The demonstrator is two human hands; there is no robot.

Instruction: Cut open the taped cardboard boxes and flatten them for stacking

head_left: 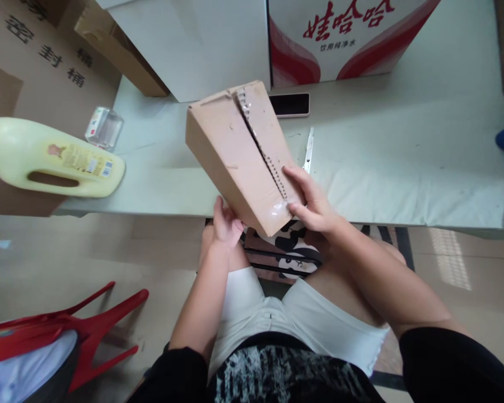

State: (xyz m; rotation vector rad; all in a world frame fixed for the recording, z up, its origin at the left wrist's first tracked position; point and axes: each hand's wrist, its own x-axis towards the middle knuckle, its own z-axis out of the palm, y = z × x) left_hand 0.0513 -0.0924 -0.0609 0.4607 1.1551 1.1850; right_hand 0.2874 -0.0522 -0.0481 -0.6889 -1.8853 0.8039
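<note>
A brown cardboard box (229, 154) is held tilted over the front edge of the table, its top seam slit and ragged with shiny tape along it. My left hand (227, 225) supports its lower left side, some fingers hidden beneath. Around the lower right edge, my right hand (313, 201) grips the box, with the thumb and a finger by the seam. Just beyond that hand lies a white utility knife (309, 146) on the table. A dark-screened phone (292, 104) rests behind the box, partly covered by it.
A pale yellow jug (21, 151) and a small clear container (104, 127) are at the left of the green-covered table (424, 145). A white box (201, 45) and a red-and-white carton (340, 61) stand at the back. A red chair (96, 330) is on the floor at lower left.
</note>
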